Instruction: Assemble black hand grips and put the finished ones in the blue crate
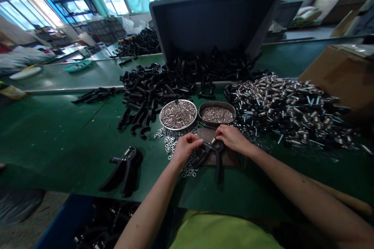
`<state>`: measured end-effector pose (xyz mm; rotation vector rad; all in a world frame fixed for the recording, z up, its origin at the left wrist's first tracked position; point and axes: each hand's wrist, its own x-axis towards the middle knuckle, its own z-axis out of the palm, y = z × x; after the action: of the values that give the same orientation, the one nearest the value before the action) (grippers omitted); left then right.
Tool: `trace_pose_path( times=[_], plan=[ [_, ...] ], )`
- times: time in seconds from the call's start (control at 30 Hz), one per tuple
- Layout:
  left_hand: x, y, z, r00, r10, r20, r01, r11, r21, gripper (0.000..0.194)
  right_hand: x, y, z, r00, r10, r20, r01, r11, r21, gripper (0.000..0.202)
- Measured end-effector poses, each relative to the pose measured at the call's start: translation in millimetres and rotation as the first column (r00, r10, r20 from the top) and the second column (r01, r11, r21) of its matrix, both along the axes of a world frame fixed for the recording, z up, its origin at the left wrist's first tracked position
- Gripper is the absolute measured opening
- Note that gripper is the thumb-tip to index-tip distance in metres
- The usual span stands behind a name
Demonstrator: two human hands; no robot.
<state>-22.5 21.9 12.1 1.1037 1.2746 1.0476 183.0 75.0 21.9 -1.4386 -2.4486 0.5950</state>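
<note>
A black plastic clamp (pixel 217 161) lies with its handles toward me, partly over a brown plate (pixel 230 158) on the green table. My left hand (pixel 186 147) is closed in a pinch at the clamp's upper left part. With closed fingertips, my right hand (pixel 230 137) holds the upper end of a small metal spring (pixel 213 140) at the top of the clamp. Just beyond my hands are a round dish of small metal pins (pixel 179 114) and an oval tin of tiny metal parts (pixel 217 114). Loose metal nuts (pixel 170 146) are scattered beside my left hand.
An assembled black clamp (pixel 124 169) lies at the left. Black clamp parts (pixel 152 85) are heaped before a tipped grey bin (pixel 216 19). Springs and screws (pixel 292 109) pile up at the right, near a cardboard box (pixel 341 74). A blue crate (pixel 66 221) sits below the table edge.
</note>
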Motion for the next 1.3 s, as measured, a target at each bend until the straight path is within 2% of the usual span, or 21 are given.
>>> trace_pose_path(
  times=[0.07,0.13,0.2,0.3,0.4,0.47,0.57,0.7,0.83,0.9,1.0,1.1,1.17,1.23,1.3],
  plan=[
    [5,2,1.6,0.984,-0.047,-0.174,0.064,0.994,0.093,0.023,-3,5,4.7,0.998,0.000,0.063,0.002,1.000,-0.027,0.006],
    [12,6,1.1,0.933,-0.087,-0.349,0.160,0.969,0.187,0.019,-7,12,8.9,0.994,0.006,0.112,0.001,0.998,-0.062,0.003],
    [19,11,-1.9,0.870,-0.123,-0.478,0.254,0.942,0.220,0.017,-10,17,11.8,0.990,0.021,0.137,-0.008,0.995,-0.098,0.004],
    [27,14,-8.6,0.801,-0.165,-0.575,0.318,0.932,0.175,0.015,-11,16,12.7,0.992,0.033,0.119,-0.019,0.993,-0.115,0.008],
    [31,14,-13.7,0.780,-0.170,-0.602,0.322,0.934,0.154,0.015,0,2,9.3,0.997,-0.006,0.072,0.011,0.997,-0.073,0.015],
    [31,13,-15.4,0.788,-0.163,-0.594,0.318,0.933,0.166,0.015,19,-15,4.8,0.998,-0.057,0.026,0.058,0.998,-0.033,0.017],
    [31,12,-16.2,0.801,-0.157,-0.578,0.320,0.928,0.191,0.016,63,-47,-5.1,0.985,-0.171,-0.018,0.171,0.985,0.031,0.018],
    [32,12,-12.8,0.798,-0.169,-0.579,0.308,0.939,0.150,0.017,123,-91,-24.9,0.945,-0.306,0.112,0.295,0.950,0.105,0.028],
    [36,16,-2.9,0.761,-0.258,-0.596,0.329,0.944,0.011,0.017,146,-116,-41.7,0.908,-0.380,0.178,0.345,0.917,0.200,0.035],
    [37,17,1.5,0.737,-0.323,-0.594,0.348,0.934,-0.076,0.018,142,-119,-38.8,0.896,-0.404,0.184,0.368,0.907,0.204,0.035],
    [37,20,3.8,0.724,-0.345,-0.597,0.339,0.932,-0.128,0.020,122,-113,-12.7,0.900,-0.418,0.125,0.405,0.907,0.115,0.033],
    [36,22,2.2,0.728,-0.340,-0.596,0.328,0.935,-0.133,0.024,91,-102,24.5,0.919,-0.374,-0.128,0.383,0.922,0.054,0.034],
    [36,23,0.7,0.729,-0.348,-0.590,0.335,0.932,-0.137,0.025,69,-95,39.4,0.889,-0.347,-0.299,0.396,0.910,0.123,0.038],
    [35,24,-0.1,0.733,-0.347,-0.585,0.341,0.932,-0.126,0.025,52,-86,40.6,0.898,-0.307,-0.316,0.379,0.903,0.200,0.038],
    [35,23,-0.1,0.741,-0.335,-0.581,0.351,0.932,-0.090,0.024,42,-79,33.6,0.951,-0.269,-0.153,0.295,0.938,0.182,0.034]
  ],
)
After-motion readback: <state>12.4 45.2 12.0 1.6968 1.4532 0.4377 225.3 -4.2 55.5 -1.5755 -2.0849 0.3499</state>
